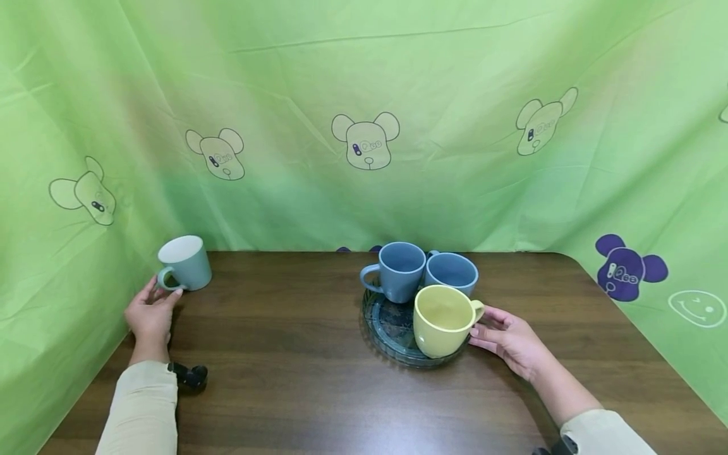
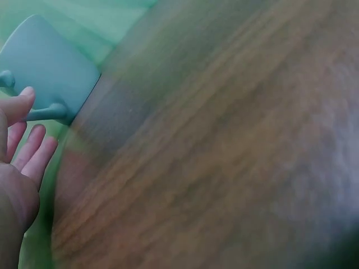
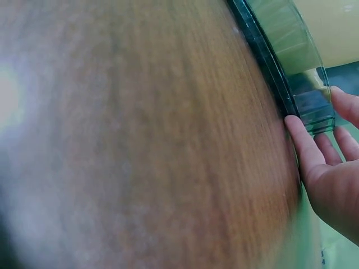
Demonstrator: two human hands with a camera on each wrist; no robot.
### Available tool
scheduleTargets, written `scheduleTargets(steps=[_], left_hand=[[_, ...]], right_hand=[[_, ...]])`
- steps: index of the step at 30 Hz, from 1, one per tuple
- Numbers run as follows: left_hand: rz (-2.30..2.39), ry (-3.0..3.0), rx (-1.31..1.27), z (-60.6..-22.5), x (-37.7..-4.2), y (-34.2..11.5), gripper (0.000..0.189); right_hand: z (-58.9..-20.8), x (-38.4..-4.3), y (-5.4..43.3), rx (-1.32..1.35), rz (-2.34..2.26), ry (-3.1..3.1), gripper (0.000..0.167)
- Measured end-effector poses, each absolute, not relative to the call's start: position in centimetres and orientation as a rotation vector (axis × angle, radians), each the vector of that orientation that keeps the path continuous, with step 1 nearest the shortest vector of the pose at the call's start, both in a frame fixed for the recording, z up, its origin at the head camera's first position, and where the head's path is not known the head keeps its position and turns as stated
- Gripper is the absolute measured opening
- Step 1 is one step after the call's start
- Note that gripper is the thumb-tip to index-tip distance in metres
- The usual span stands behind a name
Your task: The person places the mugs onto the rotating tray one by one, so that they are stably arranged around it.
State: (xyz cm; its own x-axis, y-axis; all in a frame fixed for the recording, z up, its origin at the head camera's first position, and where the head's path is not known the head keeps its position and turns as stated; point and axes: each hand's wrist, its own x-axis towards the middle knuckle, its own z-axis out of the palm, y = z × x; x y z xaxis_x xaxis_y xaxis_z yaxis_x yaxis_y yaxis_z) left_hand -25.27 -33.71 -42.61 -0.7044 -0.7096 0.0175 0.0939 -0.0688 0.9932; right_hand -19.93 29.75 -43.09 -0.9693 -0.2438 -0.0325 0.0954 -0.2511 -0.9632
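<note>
A teal mug with a pale inside stands at the far left of the table, its handle towards me. My left hand is at that handle, fingers parted and fairly straight; in the left wrist view the thumb overlaps the handle. On the right, a round dark glass tray bears two blue mugs and a yellow mug. My right hand is at the tray's right edge, just below the yellow mug's handle, with extended fingers. In the right wrist view one fingertip touches the tray's base.
The brown wooden table stretches between the two hands. A green cloth with bear-head prints hangs behind it and along both sides. The mugs on the tray stand close together, with the blue ones at the back.
</note>
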Motion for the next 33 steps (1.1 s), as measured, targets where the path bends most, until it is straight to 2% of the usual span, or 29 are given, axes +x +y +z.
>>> scheduleTargets(steps=[9, 18, 33], left_hand=[[-1.938, -1.471, 0.62, -42.5, -26.0, -33.2, 0.061], [-1.971, -1.276, 0.601, -42.3, -26.0, -32.8, 0.039], [-2.118, -1.089, 0.534, -43.0, -25.3, -32.9, 0.028]], right_hand=[[-43.1, -20.0, 29.9, -0.199, -2.329, 1.754, 0.04], [-43.3, -20.0, 29.8, -0.224, -2.327, 1.752, 0.04], [-43.0, -19.6, 29.7, -0.168, -2.331, 1.779, 0.039]])
